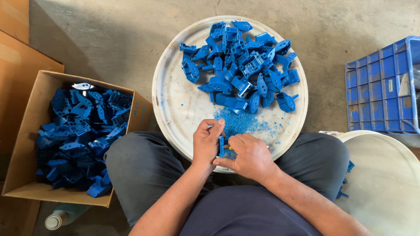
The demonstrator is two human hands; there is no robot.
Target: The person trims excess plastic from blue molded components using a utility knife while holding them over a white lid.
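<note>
Mostly, blue plastic parts [240, 65] fill the round tray [175, 105] and cardboard box [26, 131].

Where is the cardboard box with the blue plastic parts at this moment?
In the head view, the cardboard box stands on the floor at the person's left side, beside the left knee and left of the round white tray.

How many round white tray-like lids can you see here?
2. One round white lid lies in front of the knees, bearing loose blue plastic parts; the other is at lower right, cut off by the frame. More may lie outside the view.
</note>
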